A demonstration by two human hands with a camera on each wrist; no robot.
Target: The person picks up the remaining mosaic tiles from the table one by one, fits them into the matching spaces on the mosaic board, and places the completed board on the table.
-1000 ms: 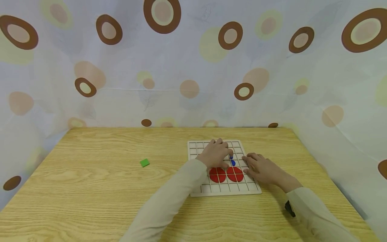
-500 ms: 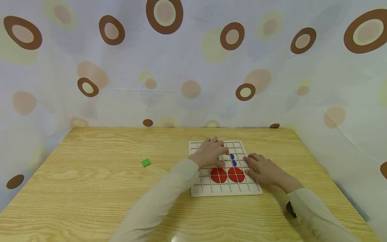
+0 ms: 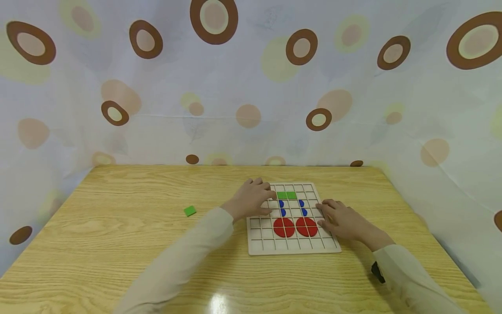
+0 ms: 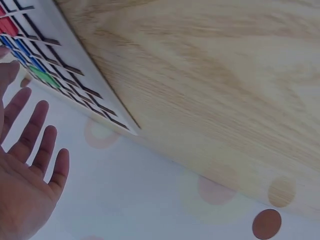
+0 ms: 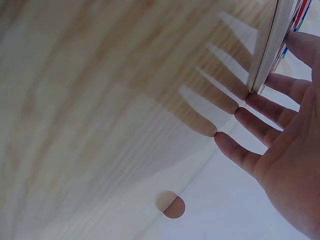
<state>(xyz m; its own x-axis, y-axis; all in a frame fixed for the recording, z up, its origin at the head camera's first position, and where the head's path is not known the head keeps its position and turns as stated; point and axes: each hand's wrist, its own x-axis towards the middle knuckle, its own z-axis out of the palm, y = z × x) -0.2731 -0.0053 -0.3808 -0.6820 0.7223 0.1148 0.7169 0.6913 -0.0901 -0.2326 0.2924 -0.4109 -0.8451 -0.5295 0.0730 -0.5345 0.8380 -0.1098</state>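
A white grid board [image 3: 274,249] lies on the table. Two red circles [image 3: 284,227], crossed by the grid lines, sit in its nearer half. Small blue rounded pieces [image 3: 301,203] form two columns behind them, and a pair of green squares [image 3: 286,195] lies side by side farther back. My left hand [image 3: 251,198] hovers over the board's left part with fingers spread and nothing in them; the left wrist view shows its bare palm [image 4: 22,200]. My right hand [image 3: 345,220] rests its fingertips on the board's right edge, with outer fingers touching the table in the right wrist view.
One loose green square [image 3: 190,211] lies on the wooden table [image 3: 117,231], left of the board. A patterned curtain [image 3: 219,139] stands behind the table and along both sides. A dark band [image 3: 377,272] shows at the right sleeve.
My left hand has moved left across the board, uncovering the green squares and the left column of blue pieces. The right hand stays at the board's edge.
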